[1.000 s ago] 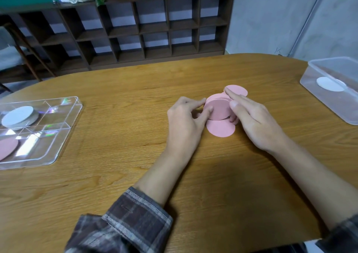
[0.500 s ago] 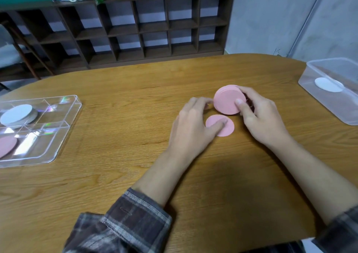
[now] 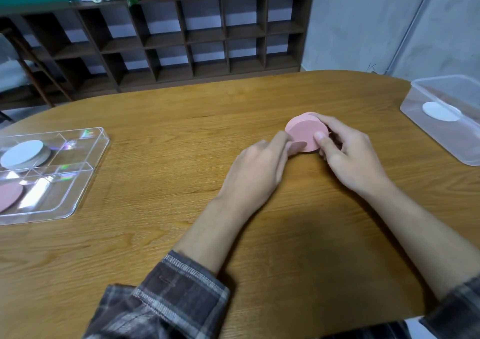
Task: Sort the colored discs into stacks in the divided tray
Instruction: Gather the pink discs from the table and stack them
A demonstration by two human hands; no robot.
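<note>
Here the right hand point(image 3: 348, 157) is holding the pink stack point(image 3: 305, 131) just above the middle of the desk point(image 3: 155, 248), tilting its flat face toward the camera. Its grip is pinching the stack by the rim, with the thumb lying on the near edge and the fingers curling round the far side. That tilt is probably exposing the lower edge so that one more piece can be added.

The left hand point(image 3: 257, 172) is reaching in from the near side with its wrist low over the wood. Its index finger is stretching to the stack's left edge, and its grip appears to be pinching a loose pink disc point(image 3: 297, 146) against the stack's lower edge. Most of that disc is hidden, so the hold itself is partly a guess. Both forearms are angling inward, meeting at the stack.

The gathering is likely serving one carry rather than many. The divided tray point(image 3: 78, 154) is sitting well apart at the left edge. A white stack point(image 3: 22, 154) is resting in its far compartment and a pink disc point(image 3: 9, 196) is lying in the near one, where the held pinks are presumably heading. At the right, a clear tub point(image 3: 446, 128) is holding one white disc point(image 3: 439, 111), not yet sorted.
</note>
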